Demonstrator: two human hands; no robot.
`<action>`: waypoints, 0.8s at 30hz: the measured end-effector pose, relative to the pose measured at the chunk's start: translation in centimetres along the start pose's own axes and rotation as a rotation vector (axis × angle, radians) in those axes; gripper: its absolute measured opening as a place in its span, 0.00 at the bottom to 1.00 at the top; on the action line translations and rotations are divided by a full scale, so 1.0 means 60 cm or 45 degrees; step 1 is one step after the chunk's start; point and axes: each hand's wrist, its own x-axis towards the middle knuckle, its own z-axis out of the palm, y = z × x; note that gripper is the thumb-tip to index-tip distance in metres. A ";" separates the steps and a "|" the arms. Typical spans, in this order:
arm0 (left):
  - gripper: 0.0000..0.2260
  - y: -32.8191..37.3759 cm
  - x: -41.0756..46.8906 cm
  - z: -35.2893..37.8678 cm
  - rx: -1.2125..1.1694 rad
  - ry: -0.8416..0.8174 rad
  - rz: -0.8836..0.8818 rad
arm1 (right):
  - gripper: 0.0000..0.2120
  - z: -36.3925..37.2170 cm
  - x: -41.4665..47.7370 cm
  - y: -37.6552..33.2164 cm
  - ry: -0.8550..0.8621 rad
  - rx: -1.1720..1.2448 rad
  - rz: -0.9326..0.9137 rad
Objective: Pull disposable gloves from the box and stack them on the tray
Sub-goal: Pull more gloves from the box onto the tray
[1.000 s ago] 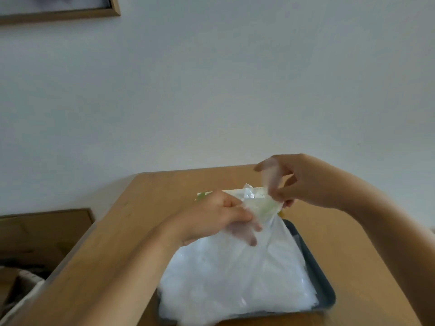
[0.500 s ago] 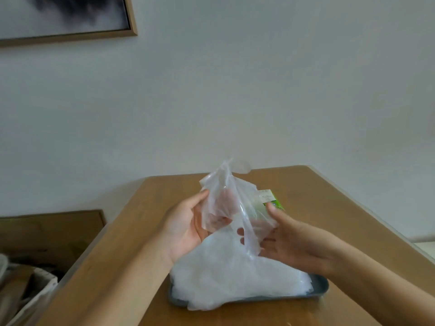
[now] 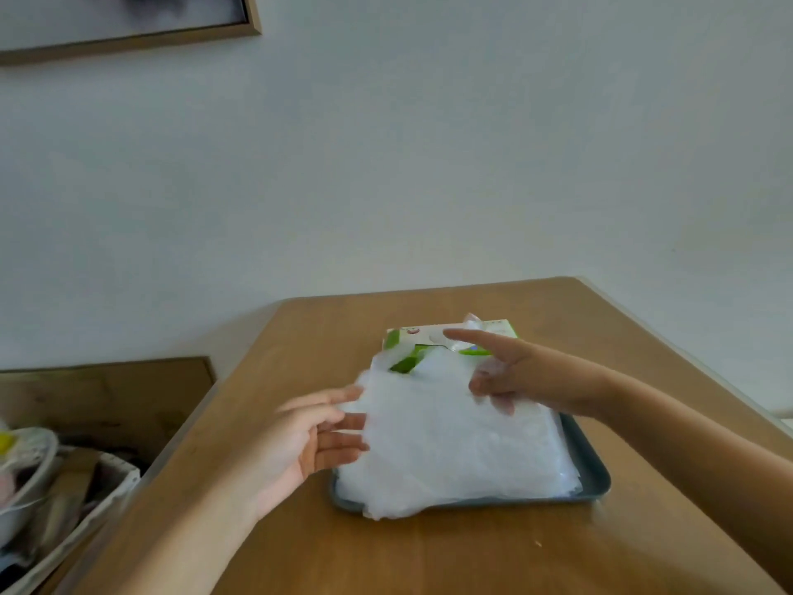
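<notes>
- A thick pile of clear gloves (image 3: 455, 440) already lay on the tray (image 3: 596, 474), covering nearly all of it and spilling past its rim at 7 o'clock, so much of the stacking looked done.
- The box (image 3: 422, 337) sat on the bench (image 3: 386, 551) at the tray's 12 o'clock, touched by the pile's far edge. A wisp of film (image 3: 472, 319) poked from its top, so more gloves probably remained to pull.
- The left hand (image 3: 309, 440) lay at the pile's 9 o'clock side, palm turned inward, its fingers (image 3: 343, 423) straight and released, touching the pile's edge.
- The right hand (image 3: 515, 375) hung over the pile's 1 o'clock corner, its index finger (image 3: 472, 339) stretched toward the box and the others curled down onto the film. Whether they pinched a glove could not be told.
</notes>
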 end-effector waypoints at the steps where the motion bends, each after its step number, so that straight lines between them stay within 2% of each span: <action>1: 0.13 0.001 0.001 -0.004 0.086 0.055 0.023 | 0.30 -0.001 -0.002 0.006 0.002 -0.034 0.048; 3: 0.13 0.004 0.007 -0.010 0.316 0.212 0.173 | 0.29 -0.003 -0.007 0.023 0.063 -0.057 0.133; 6: 0.13 0.010 0.005 0.013 0.766 0.333 0.597 | 0.29 -0.007 -0.012 0.053 0.149 -0.065 0.198; 9: 0.10 0.008 -0.007 0.076 0.984 0.174 0.891 | 0.27 -0.009 -0.013 0.071 0.211 -0.070 0.151; 12: 0.10 -0.010 -0.002 0.138 1.182 -0.030 1.055 | 0.27 -0.003 -0.020 0.081 0.235 -0.041 -0.003; 14: 0.11 -0.027 0.007 0.170 1.327 -0.224 1.095 | 0.28 0.001 -0.024 0.089 0.246 -0.008 -0.074; 17: 0.15 -0.050 0.019 0.191 1.663 -0.457 0.998 | 0.28 0.004 -0.019 0.102 0.271 -0.107 -0.047; 19: 0.17 -0.057 0.029 0.184 1.796 -0.497 0.927 | 0.28 0.004 -0.017 0.108 0.308 -0.183 0.016; 22: 0.20 -0.057 0.045 0.156 1.841 -0.503 0.853 | 0.29 0.002 -0.016 0.107 0.353 -0.301 0.080; 24: 0.19 -0.051 0.053 0.141 1.912 -0.508 0.816 | 0.30 0.002 -0.014 0.103 0.358 -0.360 0.101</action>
